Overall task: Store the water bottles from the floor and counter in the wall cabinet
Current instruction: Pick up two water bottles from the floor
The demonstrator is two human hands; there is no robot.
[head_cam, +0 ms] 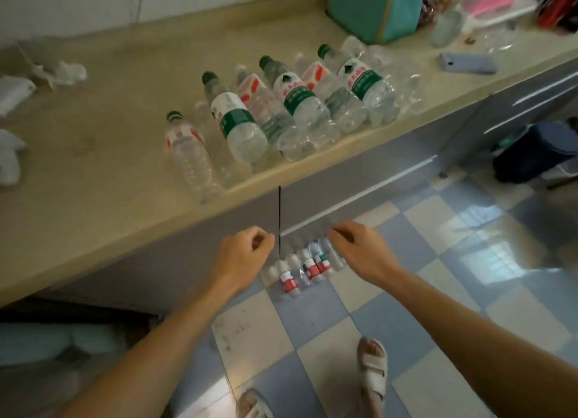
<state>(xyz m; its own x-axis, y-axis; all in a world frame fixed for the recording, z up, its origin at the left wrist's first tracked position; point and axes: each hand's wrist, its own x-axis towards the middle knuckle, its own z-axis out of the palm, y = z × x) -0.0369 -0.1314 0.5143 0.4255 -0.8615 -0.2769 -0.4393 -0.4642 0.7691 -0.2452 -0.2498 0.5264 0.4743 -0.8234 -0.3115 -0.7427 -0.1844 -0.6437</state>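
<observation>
Light: soft daylight, fairly dim on the counter [131, 111]
Glare: bright window reflections on the floor tiles [488, 261] right of the counter
Blur: slight softness throughout
Edges: wide-angle bending

A row of clear plastic water bottles [281, 104] stands along the front edge of a beige surface [125, 111], some with green labels, some with red. Crumpled white paper [59, 72] lies at its left end; a teal bag [375, 7] and a grey-blue phone [467, 63] sit at the right. Below, a cluster of bottles [300, 269] stands on the checkered floor [422, 277] against the grey cabinet front [344, 173]. The left hand [242, 255] and right hand [359, 248] hang above them, fingers loosely curled, holding nothing. Two sandalled feet [372, 374] show below.
</observation>
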